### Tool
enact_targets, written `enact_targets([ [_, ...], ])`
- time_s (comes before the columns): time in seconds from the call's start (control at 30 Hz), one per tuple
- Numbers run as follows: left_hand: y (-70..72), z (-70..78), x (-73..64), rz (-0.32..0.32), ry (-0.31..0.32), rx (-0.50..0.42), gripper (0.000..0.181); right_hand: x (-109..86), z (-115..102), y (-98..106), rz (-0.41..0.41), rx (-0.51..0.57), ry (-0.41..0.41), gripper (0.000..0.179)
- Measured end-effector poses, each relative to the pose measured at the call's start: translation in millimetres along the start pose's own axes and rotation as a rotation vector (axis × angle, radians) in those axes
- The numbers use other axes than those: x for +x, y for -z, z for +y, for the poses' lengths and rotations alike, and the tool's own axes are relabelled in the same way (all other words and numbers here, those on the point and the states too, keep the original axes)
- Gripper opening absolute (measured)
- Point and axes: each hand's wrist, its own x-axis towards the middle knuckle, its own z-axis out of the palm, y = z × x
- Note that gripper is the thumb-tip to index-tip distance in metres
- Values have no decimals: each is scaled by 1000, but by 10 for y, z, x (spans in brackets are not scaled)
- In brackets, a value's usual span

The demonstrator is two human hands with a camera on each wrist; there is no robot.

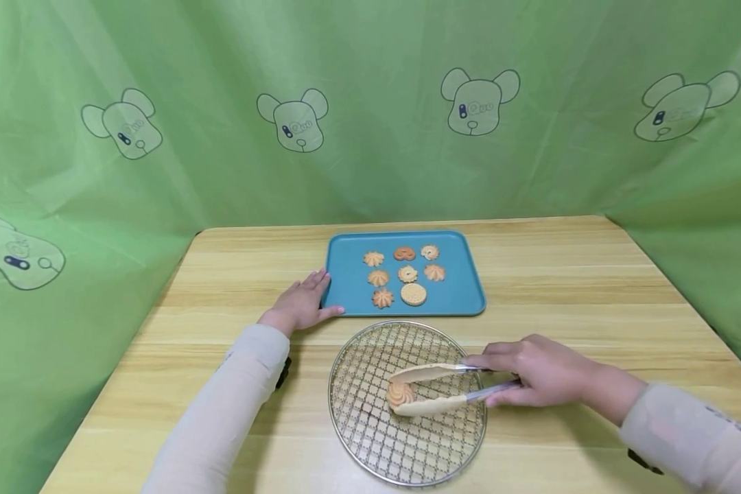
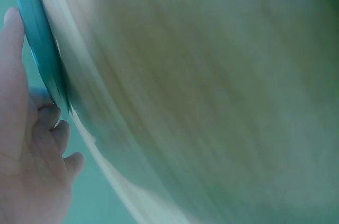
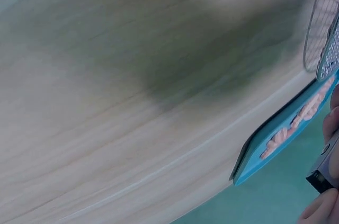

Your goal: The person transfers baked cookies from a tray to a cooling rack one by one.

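In the head view my right hand [image 1: 540, 370] grips a pair of metal tongs [image 1: 481, 394] with cream-coloured tips. A swirled cookie [image 1: 400, 395] sits between those tips, over a round wire rack [image 1: 346, 439]; whether it touches the mesh I cannot tell. At the corner of a blue tray [image 1: 346, 274], my left hand [image 1: 299, 304] rests against the rim, its fingers along the left side and its thumb at the front edge. The left wrist view shows that hand [image 2: 37, 144] beside the tray rim [image 2: 39, 38]. Only the tongs' end [image 3: 320, 173] and some fingers appear in the right wrist view.
Several cookies lie on the tray, among them a round biscuit [image 1: 414, 294], a pretzel-shaped cookie [image 1: 404, 253] and a star-shaped one [image 1: 383, 298]. The tray stands behind the rack on a wooden table [image 1: 562, 288]. Green curtains [image 1: 383, 178] hang behind and beside it.
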Motion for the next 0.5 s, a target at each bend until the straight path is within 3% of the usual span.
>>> enact_targets([
  [0.5, 14, 10, -18, -3, -1, -2, 90, 24, -59, -35, -43, 31, 93, 55],
])
